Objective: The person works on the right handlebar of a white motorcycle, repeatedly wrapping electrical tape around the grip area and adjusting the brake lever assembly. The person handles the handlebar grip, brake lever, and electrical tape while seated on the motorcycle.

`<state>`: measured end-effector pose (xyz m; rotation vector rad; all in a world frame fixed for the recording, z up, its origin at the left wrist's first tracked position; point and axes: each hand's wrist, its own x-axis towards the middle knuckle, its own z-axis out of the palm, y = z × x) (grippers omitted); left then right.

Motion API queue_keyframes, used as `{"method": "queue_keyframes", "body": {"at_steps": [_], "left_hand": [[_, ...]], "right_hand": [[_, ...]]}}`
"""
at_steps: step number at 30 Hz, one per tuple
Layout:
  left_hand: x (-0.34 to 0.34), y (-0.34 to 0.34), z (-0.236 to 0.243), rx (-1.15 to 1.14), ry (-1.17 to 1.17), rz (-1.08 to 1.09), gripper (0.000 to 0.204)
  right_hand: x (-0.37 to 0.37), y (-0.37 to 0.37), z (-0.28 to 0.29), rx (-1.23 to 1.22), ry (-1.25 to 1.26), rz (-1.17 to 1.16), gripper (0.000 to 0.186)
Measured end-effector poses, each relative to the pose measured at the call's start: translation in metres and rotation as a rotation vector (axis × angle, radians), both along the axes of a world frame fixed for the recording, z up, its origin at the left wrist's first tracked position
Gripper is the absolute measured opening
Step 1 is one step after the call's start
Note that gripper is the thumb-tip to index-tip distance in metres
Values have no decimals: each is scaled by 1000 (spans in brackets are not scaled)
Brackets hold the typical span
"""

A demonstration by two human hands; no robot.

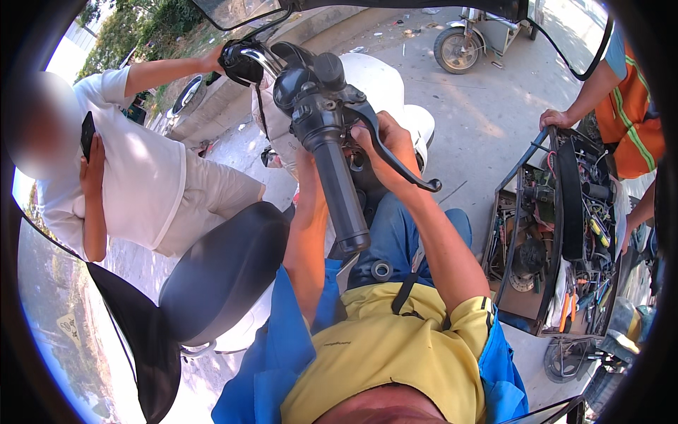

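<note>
A scooter's black handlebar grip [339, 191] stands in the middle of the view, with a black brake lever [392, 155] beside it. My right hand [390, 145] is at the lever's inner end, close under the switch housing [316, 116]. Its fingers are bent and pressed together there; what they hold is too small or hidden to name. Behind the grip, my left hand [306, 161] reaches up to the underside of the handlebar. The grip and the housing cover its fingers. White body panels [378, 81] of the scooter lie beyond.
A black seat [226, 261] is at the left, near a person in white [134, 162] holding a phone [87, 134] and touching the far grip. At the right, a person in an orange vest [628, 134] stands by a cart of tools [565, 240]. A three-wheeler [459, 49] is behind.
</note>
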<state>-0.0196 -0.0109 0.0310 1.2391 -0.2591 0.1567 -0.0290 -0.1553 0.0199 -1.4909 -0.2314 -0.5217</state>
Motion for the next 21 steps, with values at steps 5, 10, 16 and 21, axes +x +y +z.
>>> {"method": "queue_keyframes", "body": {"at_steps": [5, 10, 16, 21], "left_hand": [[17, 2, -11, -161, 117, -122, 34], [27, 14, -18, -153, 336, -247, 17], [22, 9, -3, -175, 371, -401, 11], [17, 16, -8, -16, 275, -354, 13]], "right_hand": [[5, -13, 1, 37, 8, 129, 15], [6, -21, -2, 35, 26, 235, 13], [2, -25, 6, 92, 8, 302, 14], [2, -27, 5, -24, 0, 228, 14]]}}
